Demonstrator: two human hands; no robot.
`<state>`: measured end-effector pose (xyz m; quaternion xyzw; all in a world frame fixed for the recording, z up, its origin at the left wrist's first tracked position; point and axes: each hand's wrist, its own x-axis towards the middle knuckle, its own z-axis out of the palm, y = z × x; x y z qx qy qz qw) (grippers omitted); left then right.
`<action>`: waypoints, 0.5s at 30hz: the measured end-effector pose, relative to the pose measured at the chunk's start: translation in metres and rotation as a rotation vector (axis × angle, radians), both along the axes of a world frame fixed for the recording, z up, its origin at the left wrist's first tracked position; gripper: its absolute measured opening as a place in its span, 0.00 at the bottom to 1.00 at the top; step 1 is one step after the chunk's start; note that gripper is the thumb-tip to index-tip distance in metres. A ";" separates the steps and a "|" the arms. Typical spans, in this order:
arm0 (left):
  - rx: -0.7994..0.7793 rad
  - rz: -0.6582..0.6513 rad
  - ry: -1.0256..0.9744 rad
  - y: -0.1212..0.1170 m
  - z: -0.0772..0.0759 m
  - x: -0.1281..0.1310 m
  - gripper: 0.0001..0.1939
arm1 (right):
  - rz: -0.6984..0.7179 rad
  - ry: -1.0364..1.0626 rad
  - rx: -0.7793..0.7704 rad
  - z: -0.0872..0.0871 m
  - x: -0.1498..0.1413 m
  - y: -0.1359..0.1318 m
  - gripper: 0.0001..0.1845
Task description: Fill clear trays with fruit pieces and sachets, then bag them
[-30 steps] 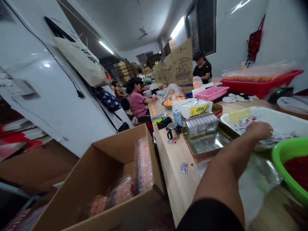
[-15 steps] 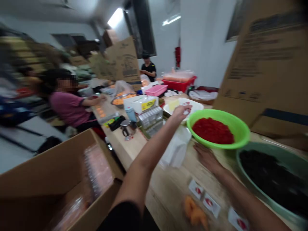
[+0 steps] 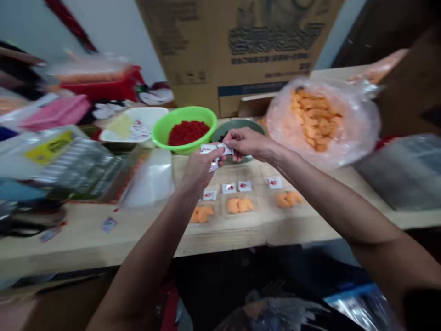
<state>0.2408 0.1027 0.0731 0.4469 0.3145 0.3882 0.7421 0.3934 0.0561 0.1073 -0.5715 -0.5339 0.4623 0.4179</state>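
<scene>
My left hand [image 3: 198, 170] is closed around several small white packets [image 3: 207, 148] with coloured print, above the middle of the table. My right hand [image 3: 250, 141] meets it there, thumb and fingers pinching the packets' right end. Below both hands lie clear plastic trays with orange curved pieces [image 3: 240, 205]; a second group of orange pieces [image 3: 289, 199] is to the right and another is partly behind my left arm. White packets with a red mark [image 3: 245, 185] lie by these pieces. The print is too blurred to read.
Behind my hands stand a bright green bowl [image 3: 156, 131] of red pieces and a dull green basin [image 3: 253, 125] with dark contents. A white tray [image 3: 158, 112] with packets is left. At right is a plastic-lined container of orange pieces [image 3: 319, 122]. A cardboard box [image 3: 193, 55] stands behind.
The view has swung right and down. My left hand has come back from the white tray with packets. My right hand has left the tabletop and joined it.
</scene>
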 end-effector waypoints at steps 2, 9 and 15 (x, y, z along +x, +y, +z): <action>0.035 -0.012 0.028 -0.024 -0.001 0.031 0.14 | -0.058 -0.055 -0.006 0.000 0.025 -0.028 0.09; -0.132 -0.262 0.118 -0.071 -0.010 0.068 0.17 | -0.333 -0.444 0.045 -0.039 0.117 -0.129 0.08; -0.556 -0.213 0.231 -0.076 -0.044 0.072 0.04 | -0.178 -1.109 -0.094 -0.103 0.142 -0.164 0.10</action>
